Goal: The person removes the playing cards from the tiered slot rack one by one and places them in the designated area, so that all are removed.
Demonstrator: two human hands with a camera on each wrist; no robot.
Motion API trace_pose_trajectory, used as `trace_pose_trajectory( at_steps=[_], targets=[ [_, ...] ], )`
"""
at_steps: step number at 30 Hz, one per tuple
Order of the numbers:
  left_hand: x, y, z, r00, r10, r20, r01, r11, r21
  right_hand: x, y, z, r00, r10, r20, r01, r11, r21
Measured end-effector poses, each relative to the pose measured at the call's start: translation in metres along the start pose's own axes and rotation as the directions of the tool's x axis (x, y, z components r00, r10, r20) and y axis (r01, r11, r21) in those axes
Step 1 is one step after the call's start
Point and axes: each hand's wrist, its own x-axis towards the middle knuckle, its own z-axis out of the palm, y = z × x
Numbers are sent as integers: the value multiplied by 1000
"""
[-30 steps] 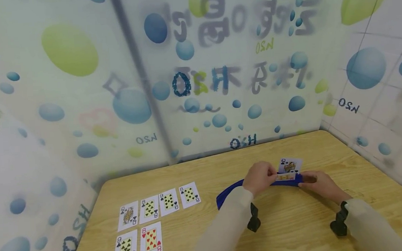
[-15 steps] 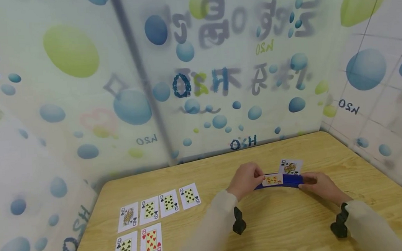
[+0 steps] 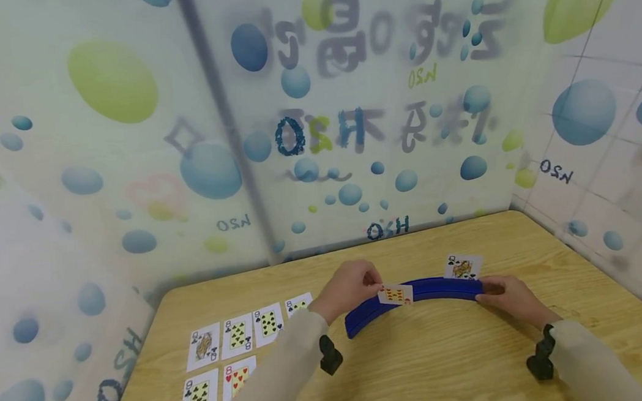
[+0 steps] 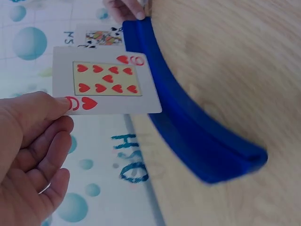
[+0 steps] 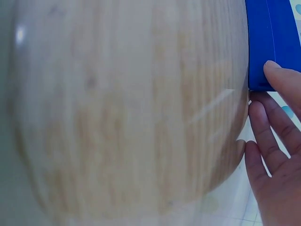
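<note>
Currently the left hand (image 3: 348, 288) pinches a nine of hearts card (image 3: 395, 294) by one corner between thumb and forefinger, holding it just in front of the card rack (image 3: 415, 296). The card is thin, flat and glossy, with rounded corners. The rack is a smooth, curved blue plastic strip with a lengthwise groove, standing on the pale wood-grain surface (image 3: 462, 351).

The right hand (image 3: 506, 296) rests its nearly straight fingers against the right end of the rack. A queen card (image 3: 463, 266) stands upright in the rack near that end.

Six cards (image 3: 236, 353) lie face up in two rows on the left part of the surface, well apart from the rack.

The left wrist view shows the card's heart pips and its red index, which the head view shows only small. The right wrist view shows the fingertips (image 5: 277, 77) touching the rack's squared end; the cards are outside that view.
</note>
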Motion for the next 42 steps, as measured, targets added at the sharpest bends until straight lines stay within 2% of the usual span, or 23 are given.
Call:
trace_pose_trajectory(
  at_steps=[7,14,23,29,37,42],
  targets=[
    [-22,-2,-30,998,23,52,-24,999,25,-1,0,0,1000,4,3,-4,1000,7],
    [-45,-14,-52,996,-3,86,-3,998,67,-2,-1,0,1000,4,3,-4,1000,10],
    [-76,-38,-77,998,31,54,-35,997,70,-2,0,0,1000,3,17,-3,1000,19],
    [-97,-55,-83,998,0,62,-2,999,32,-2,2,0,1000,1,23,-2,1000,28],
    [-123,-80,-85,993,-80,84,81,997,-6,-2,1,0,1000,-5,13,4,1000,18],
    [-137,-98,-87,985,-132,112,140,988,-69,-2,0,0,1000,-9,8,9,1000,3]
  ],
)
